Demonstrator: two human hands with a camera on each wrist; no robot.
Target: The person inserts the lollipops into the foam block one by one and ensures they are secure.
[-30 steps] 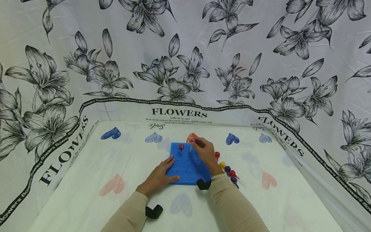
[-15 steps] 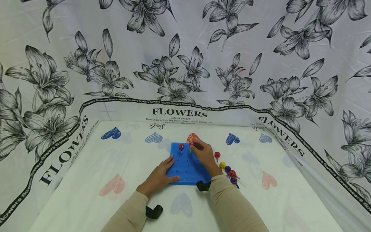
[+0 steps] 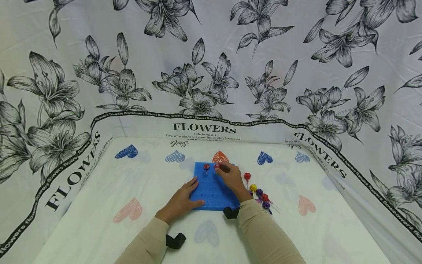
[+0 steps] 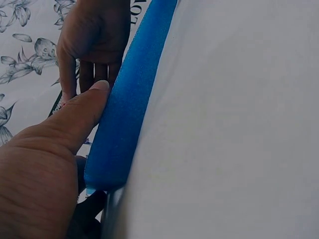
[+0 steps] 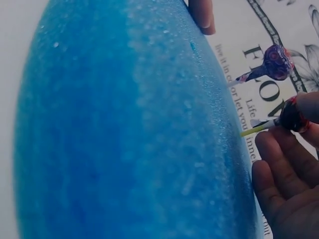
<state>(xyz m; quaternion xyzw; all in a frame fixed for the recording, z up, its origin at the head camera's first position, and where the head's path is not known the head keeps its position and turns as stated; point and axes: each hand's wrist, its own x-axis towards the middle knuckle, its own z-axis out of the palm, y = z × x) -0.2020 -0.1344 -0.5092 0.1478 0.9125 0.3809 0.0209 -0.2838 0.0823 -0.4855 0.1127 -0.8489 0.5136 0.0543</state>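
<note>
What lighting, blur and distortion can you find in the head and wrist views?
Head: fairly even light across the heart-print tablecloth; left wrist: dimmer, with the right hand in shade; right wrist: the blue foam block looks soft up close, its edges bowed.

The bench (image 3: pixel 92 220) wears a white cloth (image 3: pixel 155 176) printed with hearts. Reckoned from the bench's middle, a dark blue heart (image 3: pixel 126 151) sits at ten o'clock, a pale blue heart (image 3: pixel 175 156) at half past ten, an orange heart (image 3: pixel 217 157) at twelve, a blue heart (image 3: pixel 265 158) at two. Pink hearts (image 3: pixel 128 211) lie near three and just before nine, a greyish heart (image 3: pixel 206 233) at six. Beyond, at twelve, rises a white backdrop (image 3: pixel 211 33) with black-line lilies (image 3: pixel 197 102); a black band (image 3: pixel 202 117) runs beneath them, above the word "FLOWERS" (image 3: pixel 204 127).
</note>
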